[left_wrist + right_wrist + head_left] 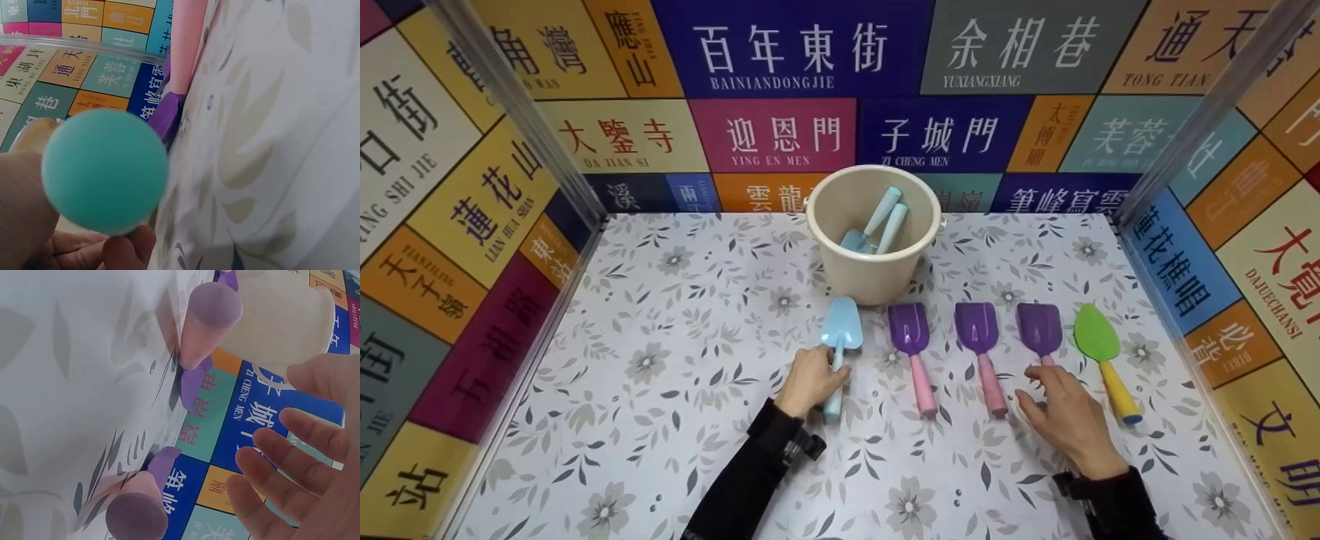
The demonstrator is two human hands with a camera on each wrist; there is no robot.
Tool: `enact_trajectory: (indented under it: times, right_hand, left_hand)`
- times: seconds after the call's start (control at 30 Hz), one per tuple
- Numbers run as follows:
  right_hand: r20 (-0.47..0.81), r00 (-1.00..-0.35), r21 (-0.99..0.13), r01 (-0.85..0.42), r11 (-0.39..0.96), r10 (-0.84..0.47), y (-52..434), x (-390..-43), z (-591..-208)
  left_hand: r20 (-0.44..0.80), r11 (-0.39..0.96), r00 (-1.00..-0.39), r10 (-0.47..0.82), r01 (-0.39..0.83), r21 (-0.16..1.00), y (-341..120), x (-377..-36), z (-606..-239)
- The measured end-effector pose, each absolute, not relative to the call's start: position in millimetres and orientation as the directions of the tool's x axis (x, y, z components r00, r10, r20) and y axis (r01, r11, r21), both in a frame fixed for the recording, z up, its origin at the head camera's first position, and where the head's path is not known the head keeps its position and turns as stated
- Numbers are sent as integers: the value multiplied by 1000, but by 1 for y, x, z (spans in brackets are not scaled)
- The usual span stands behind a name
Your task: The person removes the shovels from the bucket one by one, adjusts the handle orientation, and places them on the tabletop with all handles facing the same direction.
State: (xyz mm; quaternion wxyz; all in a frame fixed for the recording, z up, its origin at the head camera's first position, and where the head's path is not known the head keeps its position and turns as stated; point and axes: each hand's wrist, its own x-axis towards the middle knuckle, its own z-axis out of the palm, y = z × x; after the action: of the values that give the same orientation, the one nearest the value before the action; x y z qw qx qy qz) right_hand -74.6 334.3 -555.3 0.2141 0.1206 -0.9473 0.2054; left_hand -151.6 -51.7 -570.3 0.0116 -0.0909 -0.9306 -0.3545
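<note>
A: Gripping the light blue trowel (840, 334) by its handle, the left hand (808, 381) has its fingers curled round it; the blade rests on the table (660, 390), just in front of the cream bucket (874, 232).

B: And the right hand (1069, 416)?

A: Fingers spread and relaxed, holding nothing, over the handle of the third purple scoop (1039, 328). Two more purple scoops (910, 330) (977, 328) lie between the hands; a green trowel (1099, 341) lies rightmost. Two blue tools (877, 225) stand inside the bucket.
</note>
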Motion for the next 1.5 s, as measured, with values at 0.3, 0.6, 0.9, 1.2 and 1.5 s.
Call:
enact_trajectory:
  times: [0.3, 0.6, 0.9, 1.2, 1.5]
  right_hand:
    - [467, -871, -323, -327, 888, -151, 334, -74, -556]
    - [455, -876, -315, -326, 891, -160, 334, -73, -556]
    - [409, -903, -346, -285, 894, -130, 335, -72, -555]
    - [411, -901, -339, -291, 895, -137, 334, -73, -555]
    - [408, -901, -334, -297, 895, -146, 335, -73, -555]
  left_hand:
    - [-42, 734, -990, 131, 69, 676, -51, -161, -574]
    - [-71, 738, -990, 123, 44, 673, -47, -166, -579]
    - [-86, 741, -987, 136, 44, 670, -46, -166, -576]
    - [-95, 747, -987, 133, 37, 664, -42, -167, -579]
    - [-53, 785, -990, 134, 74, 615, -40, -165, -579]
